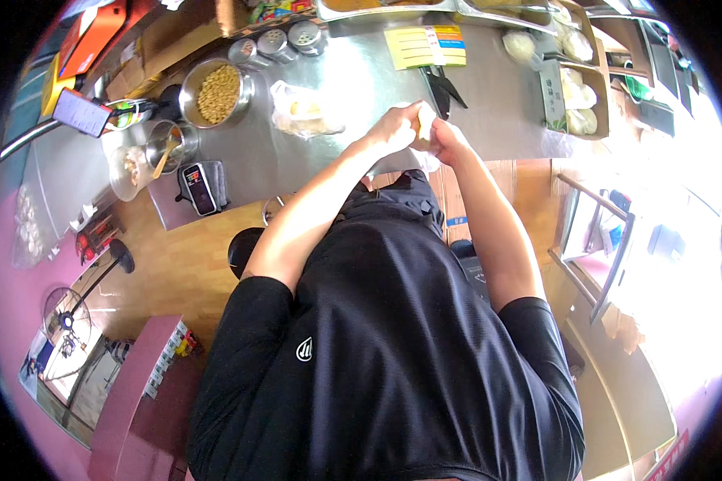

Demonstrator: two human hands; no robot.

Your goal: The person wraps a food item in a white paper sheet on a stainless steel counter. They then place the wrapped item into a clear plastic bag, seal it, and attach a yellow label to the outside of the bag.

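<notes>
Both of my hands meet over the front edge of a stainless steel worktop [361, 84]. My left hand [396, 128] and my right hand [449, 142] grip a small pale yellow item [423, 125] between them. Its exact kind is hard to tell, as the fingers cover most of it. Just beneath my right hand shows a bit of white, thin plastic or paper [426, 161]. Beyond the hands lies a black-handled cutting tool, seemingly scissors [442, 90]. A knotted clear plastic bag [304, 111] with pale contents rests to the left.
A steel bowl [245, 90] holds peanut-like kernels, with metal shakers [275, 43] behind it. Further left are a pot [186, 147] with a wooden spoon and a phone [198, 188] on a grey cloth. Yellow sheets [410, 51] lie at the back; cartons of wrapped pale balls [580, 96] stand right.
</notes>
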